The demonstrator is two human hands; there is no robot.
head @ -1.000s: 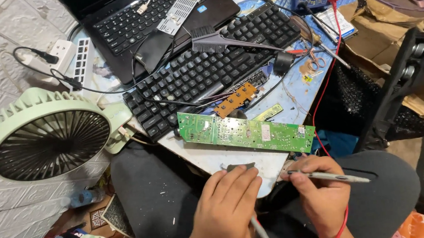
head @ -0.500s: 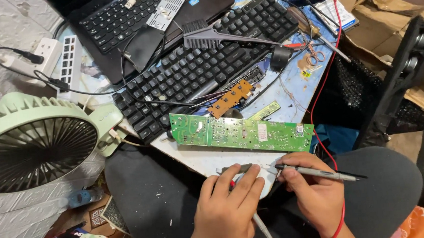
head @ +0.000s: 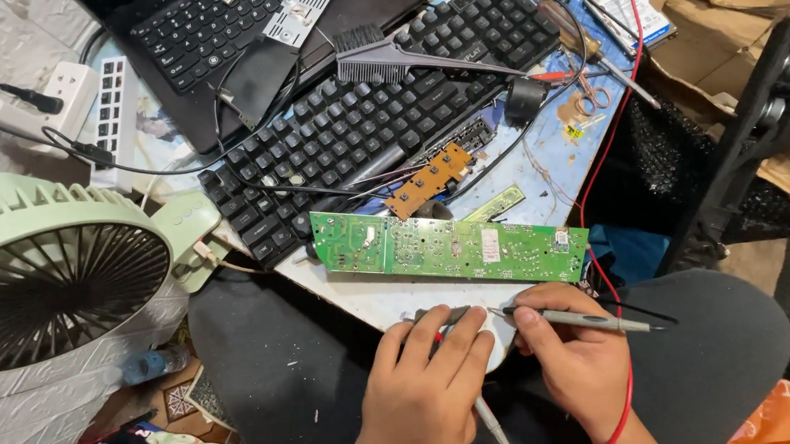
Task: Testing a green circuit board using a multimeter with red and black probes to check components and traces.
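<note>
Bare hands (head: 425, 387) — dark grey trousers (head: 285, 369)

A low white tabletop (head: 363, 300) with a pale blue patterned covering carries the clutter. On it lies a long green printed circuit board (head: 448, 249), just at the near edge. Behind that sits a black full-size keyboard (head: 378, 112), set at a slant, with a grey plastic brush (head: 402, 62) resting across its keys. A small orange circuit board (head: 428, 180) lies against the keyboard's near side, beside a narrow green strip board (head: 496, 204). Farther back an open black laptop (head: 242, 29) stands, and at the left a white power strip (head: 110, 117) lies flat. Small scissors (head: 593, 99) lie toward the right edge.
</note>
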